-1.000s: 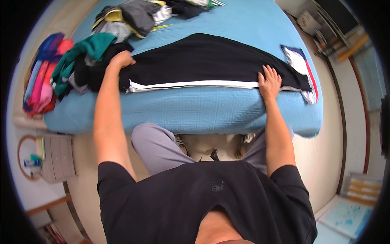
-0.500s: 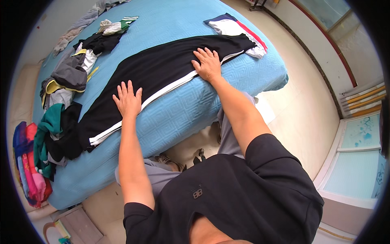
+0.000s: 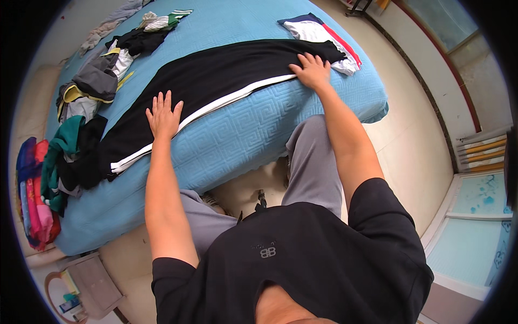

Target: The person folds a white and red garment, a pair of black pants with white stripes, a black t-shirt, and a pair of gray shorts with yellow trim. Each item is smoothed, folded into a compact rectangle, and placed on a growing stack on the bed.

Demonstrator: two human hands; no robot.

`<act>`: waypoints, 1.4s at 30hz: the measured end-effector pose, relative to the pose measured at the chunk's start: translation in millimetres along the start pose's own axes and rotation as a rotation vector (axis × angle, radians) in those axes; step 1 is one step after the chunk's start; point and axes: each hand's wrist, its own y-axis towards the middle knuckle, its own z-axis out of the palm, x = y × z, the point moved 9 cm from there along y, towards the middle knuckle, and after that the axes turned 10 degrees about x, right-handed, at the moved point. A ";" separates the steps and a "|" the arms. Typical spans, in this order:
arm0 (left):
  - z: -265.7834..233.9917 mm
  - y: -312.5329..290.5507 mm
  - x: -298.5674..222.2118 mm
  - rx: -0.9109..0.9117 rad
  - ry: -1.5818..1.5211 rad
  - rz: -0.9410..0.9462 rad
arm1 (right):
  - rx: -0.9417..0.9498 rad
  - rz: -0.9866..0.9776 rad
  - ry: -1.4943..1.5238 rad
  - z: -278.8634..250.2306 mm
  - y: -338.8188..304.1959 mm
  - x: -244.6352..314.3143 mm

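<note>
Black trousers [image 3: 216,75] with a white side stripe lie lengthwise along the near edge of the bed, one leg over the other. My left hand [image 3: 163,115] rests flat on them left of the middle, fingers spread beside the stripe. Toward their right end, my right hand [image 3: 311,71] lies with fingers apart on the black cloth. Neither hand grips anything. Just beyond that right end, partly covered by it, is a folded white garment [image 3: 307,31] with navy and red edges.
A light blue quilted cover [image 3: 226,135] spreads over the bed. Crumpled clothes, among them a grey garment with yellow trim [image 3: 96,81] and a green one [image 3: 63,135], line its left side. Folded pink and blue fabrics [image 3: 36,194] sit at the left corner. A small cabinet [image 3: 97,286] stands lower left.
My right hand has slid right along the trousers toward their end. The left hand stays at about the same place on the cloth. The stripe edge looks straighter; the view has shifted slightly.
</note>
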 end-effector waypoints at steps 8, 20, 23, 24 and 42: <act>-18.9 -13.7 -6.8 -0.173 -0.084 0.074 | -0.420 -0.393 0.100 -64.9 -35.0 65.3; -74.3 -72.5 -154.5 -0.318 -0.018 0.551 | -0.202 -0.738 0.116 -21.2 -55.5 126.2; -79.6 -70.1 -150.0 -0.402 -0.035 0.591 | -0.284 -0.700 0.145 -32.6 -54.4 117.2; -83.0 -74.3 -149.6 -0.410 -0.042 0.599 | -0.278 -0.705 0.160 -36.2 -58.7 116.4; -66.9 -78.4 -147.0 -0.198 -0.026 0.527 | -0.128 0.523 2.194 62.3 15.6 -130.2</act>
